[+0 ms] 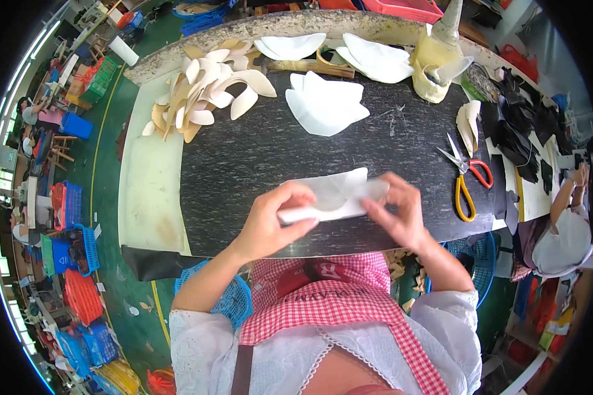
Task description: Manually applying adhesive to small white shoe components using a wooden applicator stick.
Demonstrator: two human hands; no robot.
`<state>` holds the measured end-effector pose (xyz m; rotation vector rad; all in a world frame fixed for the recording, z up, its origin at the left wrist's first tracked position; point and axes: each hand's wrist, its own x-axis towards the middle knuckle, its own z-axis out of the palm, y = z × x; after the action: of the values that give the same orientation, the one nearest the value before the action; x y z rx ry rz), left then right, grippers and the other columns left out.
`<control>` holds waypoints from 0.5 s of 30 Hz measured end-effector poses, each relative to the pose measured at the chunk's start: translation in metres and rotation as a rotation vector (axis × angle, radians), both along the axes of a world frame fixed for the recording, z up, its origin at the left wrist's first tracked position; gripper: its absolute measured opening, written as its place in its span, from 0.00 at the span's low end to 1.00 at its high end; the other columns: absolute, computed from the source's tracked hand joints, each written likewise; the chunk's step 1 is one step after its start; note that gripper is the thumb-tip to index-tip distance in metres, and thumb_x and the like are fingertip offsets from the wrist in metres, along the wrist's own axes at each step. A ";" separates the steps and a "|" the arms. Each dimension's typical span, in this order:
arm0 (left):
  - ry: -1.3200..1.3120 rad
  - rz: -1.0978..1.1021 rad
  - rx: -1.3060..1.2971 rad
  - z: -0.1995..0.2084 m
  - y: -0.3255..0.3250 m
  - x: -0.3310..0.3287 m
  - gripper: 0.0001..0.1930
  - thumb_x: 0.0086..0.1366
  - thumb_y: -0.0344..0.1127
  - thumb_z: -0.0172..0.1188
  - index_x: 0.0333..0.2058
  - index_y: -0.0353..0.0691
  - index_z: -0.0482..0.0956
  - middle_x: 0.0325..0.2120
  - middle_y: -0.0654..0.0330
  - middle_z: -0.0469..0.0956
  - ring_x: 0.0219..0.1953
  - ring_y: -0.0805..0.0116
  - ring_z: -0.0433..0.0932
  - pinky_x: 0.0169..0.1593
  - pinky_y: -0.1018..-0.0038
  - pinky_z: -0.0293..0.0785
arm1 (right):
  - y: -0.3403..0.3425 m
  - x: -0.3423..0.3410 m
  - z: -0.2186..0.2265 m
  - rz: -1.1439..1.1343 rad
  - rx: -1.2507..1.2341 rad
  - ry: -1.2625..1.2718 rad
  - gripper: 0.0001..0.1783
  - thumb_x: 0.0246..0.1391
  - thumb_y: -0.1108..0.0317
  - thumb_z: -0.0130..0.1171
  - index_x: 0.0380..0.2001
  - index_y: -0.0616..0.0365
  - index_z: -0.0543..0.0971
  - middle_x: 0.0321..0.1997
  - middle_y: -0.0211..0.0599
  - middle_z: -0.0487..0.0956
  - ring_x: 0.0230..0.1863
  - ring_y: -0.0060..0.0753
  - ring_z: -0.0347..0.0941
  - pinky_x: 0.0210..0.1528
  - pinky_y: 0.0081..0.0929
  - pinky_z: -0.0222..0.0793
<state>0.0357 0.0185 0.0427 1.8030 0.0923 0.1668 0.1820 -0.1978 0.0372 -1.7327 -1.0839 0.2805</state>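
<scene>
One red-and-white checked cloth apron (319, 289), worn over a white blouse, lies closest to me on my remote feed. Just past it, the person's left hand (265, 217) pinches the left end of a thin white folded piece of sheet material (333, 194) between thumb and fingers, over the near part of the black-topped bench (244, 155). I see the right hand (402, 209) at the piece's right end; its fingers are blurred, so I cannot tell whether they grip it. Farther right, scissors with one yellow and one red handle (464, 166) rest with blades parted, a curved cream piece (468, 126) just beyond them. Beyond the hands I find a fanned stack of white rounded pieces (326, 105) and, left of it, a heap of beige and white curved cut-outs (207, 76).
</scene>
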 end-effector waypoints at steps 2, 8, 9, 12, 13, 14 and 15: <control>0.055 -0.024 -0.067 0.002 -0.001 0.014 0.12 0.58 0.25 0.62 0.40 0.38 0.73 0.32 0.64 0.76 0.36 0.78 0.76 0.39 0.80 0.72 | 0.008 0.017 0.000 -0.014 -0.002 -0.058 0.09 0.50 0.72 0.64 0.21 0.65 0.78 0.34 0.44 0.79 0.33 0.38 0.76 0.34 0.31 0.71; 0.093 -0.050 0.155 -0.024 0.000 0.028 0.08 0.58 0.25 0.60 0.37 0.37 0.76 0.32 0.63 0.78 0.35 0.77 0.77 0.39 0.78 0.72 | 0.010 0.043 -0.024 0.104 -0.283 -0.068 0.10 0.49 0.72 0.65 0.20 0.68 0.77 0.38 0.44 0.79 0.32 0.36 0.76 0.34 0.29 0.72; 0.097 -0.045 0.281 -0.026 -0.001 0.027 0.07 0.57 0.25 0.60 0.36 0.37 0.77 0.32 0.63 0.79 0.34 0.77 0.77 0.38 0.78 0.73 | 0.011 0.043 -0.026 0.105 -0.285 -0.060 0.10 0.49 0.72 0.65 0.20 0.68 0.77 0.38 0.44 0.79 0.32 0.36 0.76 0.34 0.29 0.72; 0.213 -0.047 0.189 -0.025 0.003 0.029 0.06 0.57 0.25 0.59 0.34 0.36 0.78 0.31 0.63 0.79 0.33 0.77 0.78 0.38 0.78 0.73 | 0.012 0.042 -0.028 0.107 -0.247 -0.086 0.12 0.48 0.72 0.65 0.18 0.68 0.76 0.38 0.44 0.79 0.31 0.36 0.76 0.32 0.28 0.72; 0.217 -0.048 0.187 -0.025 0.005 0.030 0.06 0.57 0.25 0.59 0.34 0.36 0.78 0.31 0.63 0.79 0.33 0.77 0.78 0.38 0.78 0.73 | 0.013 0.042 -0.027 0.116 -0.251 -0.102 0.10 0.48 0.72 0.65 0.20 0.68 0.78 0.38 0.43 0.79 0.31 0.35 0.76 0.32 0.27 0.72; 0.250 -0.074 0.107 -0.027 0.008 0.031 0.06 0.56 0.24 0.59 0.35 0.35 0.78 0.30 0.63 0.79 0.32 0.77 0.78 0.38 0.78 0.73 | 0.013 0.042 -0.026 0.124 -0.255 -0.119 0.09 0.49 0.71 0.65 0.22 0.67 0.79 0.38 0.43 0.79 0.30 0.35 0.76 0.31 0.27 0.72; 0.281 -0.099 0.027 -0.028 0.011 0.032 0.07 0.56 0.24 0.59 0.35 0.35 0.78 0.29 0.63 0.79 0.31 0.77 0.78 0.37 0.78 0.73 | 0.013 0.042 -0.025 0.125 -0.255 -0.117 0.09 0.49 0.71 0.65 0.22 0.67 0.79 0.38 0.43 0.79 0.30 0.35 0.76 0.31 0.27 0.72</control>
<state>0.0675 0.0296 0.0149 1.8448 0.2008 -0.1574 0.2241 -0.1845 0.0124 -1.9286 -1.2895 0.4153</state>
